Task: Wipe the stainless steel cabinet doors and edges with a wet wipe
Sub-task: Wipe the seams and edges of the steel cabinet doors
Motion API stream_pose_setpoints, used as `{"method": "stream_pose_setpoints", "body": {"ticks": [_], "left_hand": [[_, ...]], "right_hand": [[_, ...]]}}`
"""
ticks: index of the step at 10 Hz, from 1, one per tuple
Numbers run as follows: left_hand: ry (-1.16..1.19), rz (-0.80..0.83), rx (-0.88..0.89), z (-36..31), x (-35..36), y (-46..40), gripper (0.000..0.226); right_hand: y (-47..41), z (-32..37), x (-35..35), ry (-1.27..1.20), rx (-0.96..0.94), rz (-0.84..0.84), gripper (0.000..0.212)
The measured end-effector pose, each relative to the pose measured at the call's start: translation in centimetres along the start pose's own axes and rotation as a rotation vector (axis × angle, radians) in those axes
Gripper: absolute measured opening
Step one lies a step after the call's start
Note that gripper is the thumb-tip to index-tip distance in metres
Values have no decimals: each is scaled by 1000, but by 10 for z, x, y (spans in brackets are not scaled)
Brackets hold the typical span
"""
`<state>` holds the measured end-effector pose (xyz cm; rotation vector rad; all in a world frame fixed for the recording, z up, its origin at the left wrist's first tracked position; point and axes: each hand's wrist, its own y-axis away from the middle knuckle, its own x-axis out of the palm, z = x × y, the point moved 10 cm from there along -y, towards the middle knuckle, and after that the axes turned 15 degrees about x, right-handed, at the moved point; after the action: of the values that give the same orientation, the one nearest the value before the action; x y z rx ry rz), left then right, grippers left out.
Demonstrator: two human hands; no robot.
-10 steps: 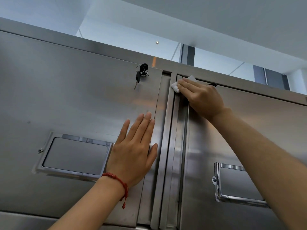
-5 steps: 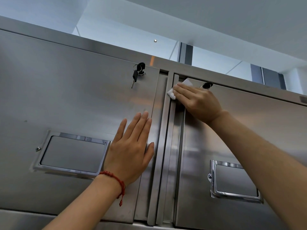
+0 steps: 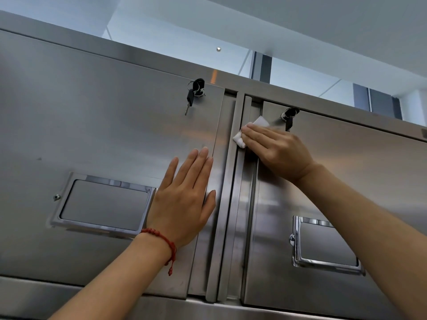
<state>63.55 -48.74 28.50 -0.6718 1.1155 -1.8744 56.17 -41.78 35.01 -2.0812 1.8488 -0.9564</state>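
Steel cabinet door (image 3: 92,116): L hand (image 3: 184,202) flat, R hand (image 3: 277,151) apparently pressing wipe (image 3: 239,139).

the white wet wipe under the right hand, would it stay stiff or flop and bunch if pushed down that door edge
Probably floppy: the small white wet wipe already crumples past the right hand, one corner sticking up. Likely very light. It may glide easily on the smooth stainless steel right cabinet door, bunching unless pressed flat.

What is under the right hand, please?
Under the right hand lies a white wipe, pressed against the right door near its left edge. Only its corners stick out past the fingers; the rest, and the steel beneath, are covered.
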Motion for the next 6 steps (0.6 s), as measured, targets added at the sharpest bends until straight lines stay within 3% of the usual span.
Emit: {"method": "stream_pose_setpoints", "body": {"ticks": [6], "left_hand": [[-8, -12, 1, 0, -1, 0, 57]], "right_hand": [[10, 10, -1, -36, -22, 34, 18]]}}
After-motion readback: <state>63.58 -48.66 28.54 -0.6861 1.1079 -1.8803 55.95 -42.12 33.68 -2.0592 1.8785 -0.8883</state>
